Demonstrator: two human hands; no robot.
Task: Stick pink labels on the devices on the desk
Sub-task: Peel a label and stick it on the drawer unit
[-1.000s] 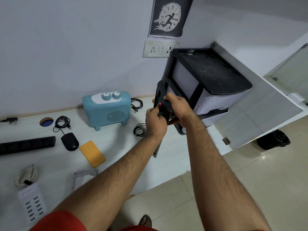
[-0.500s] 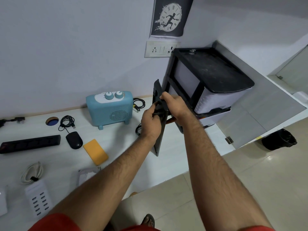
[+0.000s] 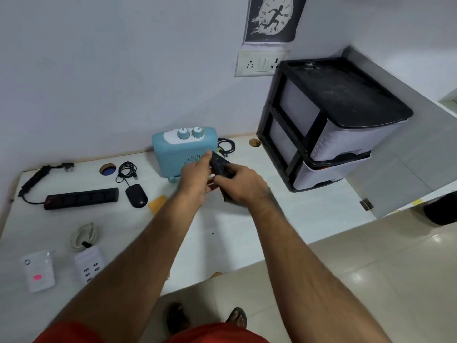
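Observation:
Both hands hold a flat black device (image 3: 219, 166) just above the white desk (image 3: 247, 231), in front of the blue heater (image 3: 180, 149). My left hand (image 3: 195, 180) grips its left side. My right hand (image 3: 243, 186) grips its lower right end and covers much of it. No pink label shows on the black device from here. At the near left lies a white device (image 3: 39, 271) with a pink label (image 3: 37, 277) stuck on it. A black power strip (image 3: 81, 198), a black mouse (image 3: 136, 195) and a white multi-port charger (image 3: 89, 264) lie on the desk with no visible labels.
A black and grey drawer unit (image 3: 333, 120) stands at the desk's right end. An orange pad (image 3: 157, 203), a coiled white cable (image 3: 84, 235) and a black cable coil (image 3: 226, 148) lie about. A wall socket (image 3: 259, 63) is behind; a dark bin (image 3: 442, 209) stands on the floor.
Both hands have brought the black device down from in front of the drawer unit to just above the desk by the heater. The view has shifted, showing more of the desk's left.

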